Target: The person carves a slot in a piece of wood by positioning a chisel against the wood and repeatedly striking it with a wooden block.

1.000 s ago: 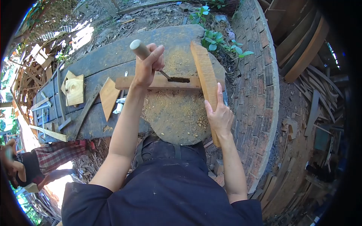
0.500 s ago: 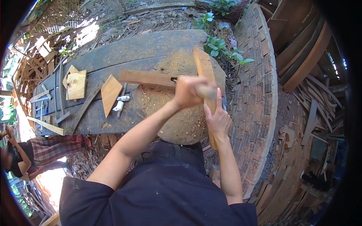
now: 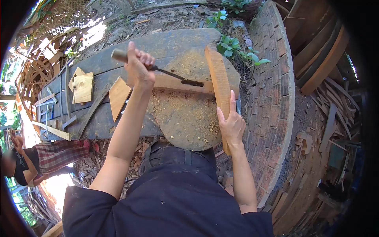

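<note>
My left hand (image 3: 138, 69) is wrapped round a chisel (image 3: 167, 72), its pale handle end sticking out to the left. The dark blade slants down to the right, its tip at a dark slot (image 3: 192, 83) cut in a wooden piece (image 3: 166, 83). That piece lies crosswise on a round wooden block (image 3: 185, 122) strewn with shavings. Its right end meets a longer wooden bar (image 3: 219, 77), which runs away from me. Near the bar's lower end, my right hand (image 3: 232, 126) grips it, thumb and index finger stretched along it.
The block rests on a dark plank table (image 3: 114, 63). Left on it are a pale board (image 3: 83, 87), a diamond-shaped board (image 3: 119, 94) and several strips. A low brick wall (image 3: 272, 98) stands at right. Another person (image 3: 47, 158) is at far left; wood scraps lie around.
My left hand has moved left and away from the bar with the chisel, whose blade now points right instead of left. The slot has come into view. My right hand stays on the bar.
</note>
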`<state>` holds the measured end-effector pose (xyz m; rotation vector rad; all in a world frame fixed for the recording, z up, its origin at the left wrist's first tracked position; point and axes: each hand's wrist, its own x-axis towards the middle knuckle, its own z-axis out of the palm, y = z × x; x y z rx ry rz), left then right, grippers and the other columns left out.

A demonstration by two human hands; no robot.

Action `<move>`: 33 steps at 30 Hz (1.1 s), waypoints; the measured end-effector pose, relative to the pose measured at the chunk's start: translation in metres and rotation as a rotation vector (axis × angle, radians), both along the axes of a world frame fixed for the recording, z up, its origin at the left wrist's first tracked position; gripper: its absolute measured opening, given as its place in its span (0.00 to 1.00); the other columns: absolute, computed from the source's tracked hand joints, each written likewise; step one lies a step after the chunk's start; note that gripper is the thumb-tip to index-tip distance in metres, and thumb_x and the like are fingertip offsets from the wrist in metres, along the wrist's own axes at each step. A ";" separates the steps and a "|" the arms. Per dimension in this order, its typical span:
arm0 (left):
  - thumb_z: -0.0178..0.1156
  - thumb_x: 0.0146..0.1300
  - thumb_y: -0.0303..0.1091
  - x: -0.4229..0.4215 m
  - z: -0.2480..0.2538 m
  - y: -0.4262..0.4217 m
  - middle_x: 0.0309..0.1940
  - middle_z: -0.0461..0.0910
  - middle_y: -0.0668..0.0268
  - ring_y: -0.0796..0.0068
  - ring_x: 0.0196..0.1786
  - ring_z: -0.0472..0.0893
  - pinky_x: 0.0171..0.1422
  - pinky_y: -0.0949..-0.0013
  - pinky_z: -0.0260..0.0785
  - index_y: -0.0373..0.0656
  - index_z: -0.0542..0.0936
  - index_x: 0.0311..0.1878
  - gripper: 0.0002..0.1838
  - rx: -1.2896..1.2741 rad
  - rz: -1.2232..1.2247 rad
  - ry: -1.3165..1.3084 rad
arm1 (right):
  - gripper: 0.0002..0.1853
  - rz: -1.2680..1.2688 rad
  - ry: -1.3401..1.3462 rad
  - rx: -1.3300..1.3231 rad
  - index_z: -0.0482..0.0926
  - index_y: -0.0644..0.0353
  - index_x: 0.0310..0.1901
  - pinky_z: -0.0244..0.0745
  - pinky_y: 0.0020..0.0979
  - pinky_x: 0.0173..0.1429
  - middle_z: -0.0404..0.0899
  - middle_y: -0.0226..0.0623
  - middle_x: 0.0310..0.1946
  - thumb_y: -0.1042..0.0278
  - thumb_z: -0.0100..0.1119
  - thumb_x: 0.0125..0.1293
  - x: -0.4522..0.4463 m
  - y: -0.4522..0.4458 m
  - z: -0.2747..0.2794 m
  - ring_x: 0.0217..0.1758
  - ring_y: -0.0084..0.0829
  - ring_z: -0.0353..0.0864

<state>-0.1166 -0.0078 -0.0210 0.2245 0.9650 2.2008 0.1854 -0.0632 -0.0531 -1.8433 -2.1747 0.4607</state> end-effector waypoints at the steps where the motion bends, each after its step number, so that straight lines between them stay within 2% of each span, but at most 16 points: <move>1: 0.62 0.67 0.46 0.004 0.002 0.002 0.13 0.57 0.77 0.83 0.15 0.57 0.21 0.74 0.53 0.52 0.64 0.22 0.22 0.000 0.007 -0.001 | 0.43 -0.005 -0.004 0.012 0.50 0.39 0.77 0.80 0.55 0.38 0.85 0.55 0.32 0.50 0.61 0.65 0.000 -0.001 -0.001 0.34 0.58 0.85; 3: 0.64 0.65 0.46 0.017 0.007 0.010 0.11 0.58 0.79 0.85 0.12 0.58 0.16 0.74 0.51 0.52 0.64 0.19 0.23 0.015 -0.106 0.230 | 0.42 -0.007 -0.009 0.024 0.50 0.39 0.77 0.80 0.55 0.38 0.85 0.54 0.32 0.50 0.61 0.65 0.000 -0.001 -0.001 0.34 0.58 0.85; 4: 0.63 0.66 0.44 0.024 0.010 0.013 0.10 0.59 0.76 0.83 0.12 0.58 0.15 0.73 0.53 0.51 0.64 0.19 0.23 0.027 -0.154 0.247 | 0.42 -0.010 -0.016 0.025 0.50 0.39 0.77 0.81 0.55 0.38 0.85 0.55 0.32 0.50 0.61 0.65 -0.001 -0.001 -0.001 0.34 0.58 0.85; 8: 0.61 0.68 0.41 0.047 0.008 0.020 0.10 0.59 0.75 0.83 0.11 0.58 0.15 0.73 0.49 0.49 0.63 0.19 0.23 0.043 -0.297 0.330 | 0.42 -0.025 -0.026 -0.006 0.50 0.40 0.77 0.81 0.55 0.37 0.85 0.54 0.33 0.50 0.61 0.65 -0.002 -0.001 0.001 0.34 0.58 0.85; 11: 0.60 0.69 0.38 0.060 0.009 0.018 0.10 0.59 0.75 0.83 0.11 0.58 0.15 0.73 0.47 0.49 0.62 0.20 0.23 0.006 -0.301 0.466 | 0.42 -0.030 -0.021 -0.010 0.50 0.40 0.77 0.81 0.55 0.37 0.85 0.54 0.34 0.50 0.61 0.65 -0.003 -0.001 0.002 0.34 0.58 0.85; 13: 0.60 0.68 0.37 0.066 0.004 0.014 0.11 0.63 0.74 0.83 0.11 0.61 0.16 0.75 0.49 0.48 0.65 0.19 0.22 -0.004 -0.331 0.505 | 0.42 -0.030 -0.013 -0.016 0.50 0.40 0.77 0.81 0.55 0.37 0.85 0.54 0.34 0.50 0.61 0.66 -0.003 -0.001 0.002 0.34 0.58 0.85; 15: 0.63 0.66 0.38 0.075 -0.002 0.010 0.12 0.67 0.74 0.85 0.14 0.66 0.18 0.77 0.54 0.47 0.69 0.18 0.21 0.032 -0.359 0.817 | 0.42 -0.029 -0.003 -0.023 0.50 0.41 0.77 0.81 0.55 0.37 0.85 0.55 0.34 0.50 0.60 0.66 -0.003 -0.001 0.002 0.34 0.58 0.85; 19: 0.65 0.64 0.38 0.088 -0.003 0.004 0.14 0.72 0.74 0.86 0.18 0.71 0.22 0.77 0.61 0.45 0.72 0.17 0.20 0.048 -0.448 0.991 | 0.42 -0.019 0.019 -0.049 0.50 0.42 0.77 0.81 0.54 0.38 0.85 0.56 0.35 0.51 0.60 0.66 0.000 0.000 0.003 0.35 0.58 0.85; 21: 0.68 0.61 0.39 0.089 -0.003 0.005 0.16 0.77 0.70 0.83 0.19 0.74 0.25 0.73 0.68 0.40 0.77 0.22 0.17 0.047 -0.527 1.041 | 0.42 -0.008 0.035 -0.067 0.50 0.42 0.77 0.81 0.53 0.39 0.85 0.56 0.35 0.51 0.60 0.66 0.007 0.005 0.008 0.35 0.58 0.85; 23: 0.69 0.58 0.36 0.088 -0.001 0.006 0.17 0.78 0.68 0.82 0.22 0.77 0.28 0.73 0.70 0.38 0.79 0.26 0.13 0.018 -0.562 1.016 | 0.43 0.062 0.305 -0.060 0.48 0.46 0.78 0.82 0.50 0.42 0.85 0.57 0.38 0.53 0.60 0.66 0.012 0.012 0.018 0.35 0.55 0.87; 25: 0.69 0.57 0.35 0.090 -0.004 0.007 0.20 0.80 0.67 0.82 0.24 0.78 0.31 0.72 0.71 0.37 0.79 0.27 0.12 0.028 -0.594 0.995 | 0.45 0.129 0.471 0.068 0.47 0.50 0.78 0.84 0.46 0.45 0.85 0.56 0.43 0.57 0.61 0.65 0.001 0.021 0.067 0.36 0.49 0.88; 27: 0.68 0.57 0.35 0.091 -0.001 0.010 0.22 0.81 0.66 0.81 0.26 0.79 0.33 0.72 0.72 0.37 0.80 0.29 0.11 -0.029 -0.615 0.994 | 0.45 0.291 0.642 0.356 0.48 0.50 0.78 0.85 0.42 0.49 0.85 0.53 0.46 0.62 0.62 0.64 -0.007 0.039 0.107 0.38 0.46 0.89; 28: 0.68 0.57 0.34 0.091 -0.001 0.014 0.22 0.81 0.66 0.81 0.26 0.79 0.33 0.72 0.73 0.36 0.80 0.30 0.10 -0.049 -0.614 0.996 | 0.45 0.287 0.642 0.359 0.48 0.50 0.78 0.85 0.42 0.49 0.85 0.53 0.46 0.62 0.62 0.64 -0.009 0.040 0.130 0.38 0.46 0.89; 30: 0.68 0.57 0.34 0.090 0.002 0.019 0.22 0.81 0.66 0.81 0.26 0.79 0.33 0.72 0.73 0.36 0.81 0.30 0.10 -0.068 -0.591 1.007 | 0.42 0.366 0.745 0.547 0.53 0.51 0.78 0.70 0.37 0.67 0.63 0.53 0.72 0.71 0.57 0.62 -0.020 0.042 0.168 0.69 0.46 0.73; 31: 0.68 0.56 0.33 0.091 0.002 0.020 0.23 0.82 0.64 0.80 0.27 0.80 0.34 0.72 0.74 0.36 0.81 0.32 0.10 -0.035 -0.620 0.956 | 0.42 0.387 0.759 0.549 0.53 0.51 0.78 0.70 0.37 0.67 0.63 0.53 0.72 0.71 0.57 0.62 -0.025 0.039 0.177 0.69 0.46 0.73; 33: 0.68 0.56 0.32 0.093 -0.003 0.018 0.24 0.83 0.62 0.80 0.27 0.80 0.35 0.71 0.74 0.35 0.82 0.34 0.09 -0.017 -0.611 0.914 | 0.41 0.252 0.418 -0.124 0.56 0.53 0.77 0.66 0.38 0.69 0.71 0.52 0.67 0.72 0.57 0.60 -0.032 0.026 0.187 0.67 0.44 0.74</move>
